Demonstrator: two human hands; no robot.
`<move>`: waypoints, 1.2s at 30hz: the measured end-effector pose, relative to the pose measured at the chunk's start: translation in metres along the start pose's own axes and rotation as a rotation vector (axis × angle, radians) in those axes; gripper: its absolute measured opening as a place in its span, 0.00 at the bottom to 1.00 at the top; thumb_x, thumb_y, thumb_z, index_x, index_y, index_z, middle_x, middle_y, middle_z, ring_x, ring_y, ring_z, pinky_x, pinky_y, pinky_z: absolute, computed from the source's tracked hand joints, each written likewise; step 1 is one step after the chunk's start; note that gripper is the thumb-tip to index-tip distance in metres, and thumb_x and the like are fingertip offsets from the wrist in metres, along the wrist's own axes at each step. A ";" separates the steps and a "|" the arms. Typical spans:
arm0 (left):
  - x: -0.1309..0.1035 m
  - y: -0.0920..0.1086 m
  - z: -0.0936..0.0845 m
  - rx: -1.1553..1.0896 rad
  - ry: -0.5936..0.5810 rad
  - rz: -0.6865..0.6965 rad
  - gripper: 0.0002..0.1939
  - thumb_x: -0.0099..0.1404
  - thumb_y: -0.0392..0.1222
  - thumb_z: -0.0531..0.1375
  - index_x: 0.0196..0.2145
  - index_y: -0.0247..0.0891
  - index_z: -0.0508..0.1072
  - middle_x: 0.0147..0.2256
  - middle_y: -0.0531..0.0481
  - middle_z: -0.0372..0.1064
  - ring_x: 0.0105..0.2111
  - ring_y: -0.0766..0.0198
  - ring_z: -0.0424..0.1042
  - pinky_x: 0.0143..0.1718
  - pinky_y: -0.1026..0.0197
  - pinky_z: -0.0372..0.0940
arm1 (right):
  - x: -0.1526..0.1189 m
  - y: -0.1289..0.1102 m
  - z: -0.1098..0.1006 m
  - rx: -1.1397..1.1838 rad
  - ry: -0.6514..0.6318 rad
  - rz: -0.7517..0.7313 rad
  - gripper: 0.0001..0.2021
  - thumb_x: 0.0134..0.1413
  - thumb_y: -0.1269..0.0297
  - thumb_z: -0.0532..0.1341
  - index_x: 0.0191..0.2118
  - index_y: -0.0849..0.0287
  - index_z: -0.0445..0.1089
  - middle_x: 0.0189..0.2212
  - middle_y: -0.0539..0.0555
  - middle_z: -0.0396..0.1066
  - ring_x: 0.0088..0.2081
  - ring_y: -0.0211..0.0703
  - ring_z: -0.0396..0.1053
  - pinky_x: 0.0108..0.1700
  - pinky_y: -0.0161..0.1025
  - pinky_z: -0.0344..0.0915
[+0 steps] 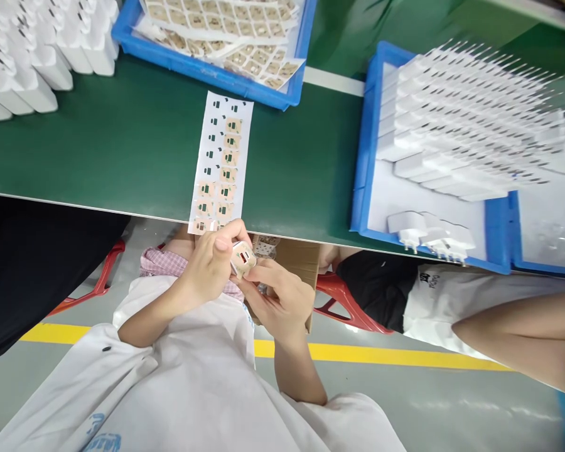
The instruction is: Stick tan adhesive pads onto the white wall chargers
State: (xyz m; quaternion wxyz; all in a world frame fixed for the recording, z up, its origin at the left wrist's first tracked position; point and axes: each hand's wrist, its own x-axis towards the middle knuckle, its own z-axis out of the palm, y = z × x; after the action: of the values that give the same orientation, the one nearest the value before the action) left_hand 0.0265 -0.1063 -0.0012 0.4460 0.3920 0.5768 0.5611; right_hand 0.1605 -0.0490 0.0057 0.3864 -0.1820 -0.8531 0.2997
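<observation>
My left hand is wrapped round a small white charger, whose end face with two ports points up at the camera. A beige patterned sticker covers that face. The thumb and index finger of my right hand pinch at its lower right edge, touching the sticker's corner. Just beyond my hands, a white sticker sheet lies on the green table, its near end at the table's edge. Beige stickers remain on its right column and on the near part of its left column.
A blue tray holds more sticker sheets. Another blue tray at the right holds white chargers with metal pins. White charger housings stand at the far left. A person's arm is at the right, beside a red stool.
</observation>
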 end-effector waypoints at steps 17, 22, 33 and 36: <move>0.001 0.006 -0.001 0.037 0.006 -0.004 0.44 0.62 0.83 0.28 0.29 0.42 0.61 0.21 0.53 0.64 0.22 0.63 0.63 0.25 0.58 0.55 | -0.004 -0.003 0.002 -0.003 0.007 0.001 0.15 0.57 0.83 0.64 0.38 0.52 0.71 0.22 0.42 0.68 0.18 0.31 0.57 0.21 0.32 0.55; 0.000 0.003 -0.001 0.021 -0.004 -0.029 0.45 0.60 0.84 0.27 0.30 0.43 0.61 0.21 0.53 0.65 0.21 0.62 0.63 0.23 0.58 0.54 | 0.000 -0.005 0.002 0.008 0.031 -0.003 0.14 0.58 0.82 0.64 0.38 0.52 0.70 0.21 0.42 0.66 0.18 0.31 0.56 0.20 0.32 0.54; -0.003 0.000 0.003 -0.119 -0.007 0.017 0.43 0.63 0.84 0.32 0.31 0.42 0.62 0.21 0.55 0.62 0.20 0.64 0.61 0.22 0.60 0.54 | -0.006 0.000 0.004 0.039 0.071 0.053 0.07 0.61 0.69 0.68 0.40 0.51 0.71 0.22 0.43 0.72 0.18 0.33 0.65 0.21 0.31 0.63; -0.004 -0.001 0.004 -0.162 -0.020 0.000 0.43 0.63 0.84 0.33 0.31 0.42 0.63 0.21 0.55 0.60 0.19 0.65 0.58 0.21 0.60 0.52 | -0.005 -0.001 0.002 -0.032 0.050 -0.038 0.10 0.60 0.75 0.67 0.37 0.51 0.69 0.20 0.42 0.68 0.18 0.32 0.62 0.21 0.31 0.59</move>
State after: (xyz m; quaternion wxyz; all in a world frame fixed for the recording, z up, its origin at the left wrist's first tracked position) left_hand 0.0314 -0.1086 -0.0019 0.4818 0.3602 0.5250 0.6021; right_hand 0.1617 -0.0534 0.0026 0.4101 -0.1793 -0.8511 0.2743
